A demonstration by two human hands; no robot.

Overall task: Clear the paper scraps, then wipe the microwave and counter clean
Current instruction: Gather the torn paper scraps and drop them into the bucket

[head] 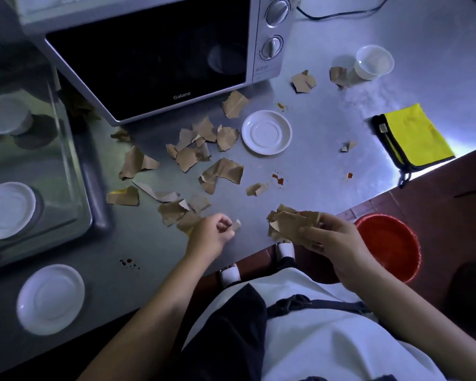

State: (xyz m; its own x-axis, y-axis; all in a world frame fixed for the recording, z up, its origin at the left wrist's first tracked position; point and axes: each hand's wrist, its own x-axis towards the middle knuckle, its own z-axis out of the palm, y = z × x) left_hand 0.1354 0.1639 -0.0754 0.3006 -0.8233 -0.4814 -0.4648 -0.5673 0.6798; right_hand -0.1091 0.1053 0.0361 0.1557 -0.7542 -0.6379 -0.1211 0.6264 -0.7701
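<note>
Several torn brown paper scraps (220,171) lie scattered over the steel counter (322,149) in front of the silver microwave (154,59). My right hand (333,240) grips a bunch of gathered scraps (289,224) near the counter's front edge. My left hand (212,235) pinches one small scrap (237,224) just above the counter, beside more scraps (176,213). A folded yellow cloth (415,136) lies at the counter's right edge. Red sauce spots (278,179) mark the counter.
A white saucer (266,132) sits mid-counter and a white cup (373,63) stands at the back right. A sink (25,166) on the left holds saucers; another saucer (50,299) sits front left. A red bin (390,246) stands on the floor below the counter edge.
</note>
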